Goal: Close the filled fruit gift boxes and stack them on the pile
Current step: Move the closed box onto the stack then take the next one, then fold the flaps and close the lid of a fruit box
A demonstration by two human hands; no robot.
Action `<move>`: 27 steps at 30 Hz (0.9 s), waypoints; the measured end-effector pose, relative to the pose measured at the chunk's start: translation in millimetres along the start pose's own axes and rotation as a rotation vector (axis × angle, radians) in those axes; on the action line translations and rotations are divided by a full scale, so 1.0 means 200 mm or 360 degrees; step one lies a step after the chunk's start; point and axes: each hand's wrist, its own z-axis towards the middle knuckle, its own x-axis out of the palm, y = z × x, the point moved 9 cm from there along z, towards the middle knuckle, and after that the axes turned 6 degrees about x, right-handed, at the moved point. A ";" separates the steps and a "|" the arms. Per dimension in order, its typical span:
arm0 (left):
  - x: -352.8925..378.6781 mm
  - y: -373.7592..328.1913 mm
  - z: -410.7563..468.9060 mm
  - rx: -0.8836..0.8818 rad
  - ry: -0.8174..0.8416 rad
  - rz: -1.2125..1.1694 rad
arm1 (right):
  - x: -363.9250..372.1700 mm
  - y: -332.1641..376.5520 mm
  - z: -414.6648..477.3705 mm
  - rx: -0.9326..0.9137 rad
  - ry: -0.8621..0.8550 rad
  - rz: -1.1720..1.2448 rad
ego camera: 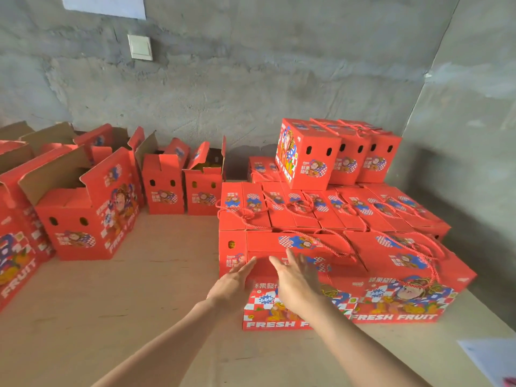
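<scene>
At lower centre, left hand (234, 287) and right hand (296, 282) hold nothing, fingers (292, 257) straight and slightly spread, at the front closed box (268, 241), probably to square it against the pile (335, 208).

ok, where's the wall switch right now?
Head view, upper left: the wall switch sits on the grey concrete wall, just below-right of the white paper sheet and high above the open boxes.
</scene>
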 end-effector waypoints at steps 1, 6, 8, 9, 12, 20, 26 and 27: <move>0.00 0.02 -0.05 0.0047 0.0019 0.0009 | 0.01 0.06 -0.01 -0.0100 0.0026 0.0036; -0.14 0.23 -0.29 0.0014 -0.0099 0.0106 | -0.03 0.24 0.03 -0.0213 0.0226 -0.0040; -0.31 0.36 -0.38 -0.0059 -0.0217 0.0174 | -0.07 0.30 0.07 -0.0210 0.0346 -0.0191; -0.41 0.44 -0.43 -0.0111 -0.0274 0.0201 | -0.09 0.34 0.09 -0.0218 0.0393 -0.0323; -0.72 0.67 -0.53 -0.0261 -0.0407 0.0284 | -0.18 0.55 0.19 -0.0309 0.0364 -0.0588; -1.33 1.11 -0.32 -0.0171 -0.0478 0.0648 | -0.44 1.33 0.68 -0.0567 -0.0049 0.0031; -1.09 1.37 0.16 -0.0081 0.0024 0.0681 | -0.05 1.44 1.08 -0.0317 0.0273 0.0174; -1.01 1.45 0.25 -0.0137 0.0154 0.0637 | 0.03 1.40 1.16 -0.0227 0.0346 0.0214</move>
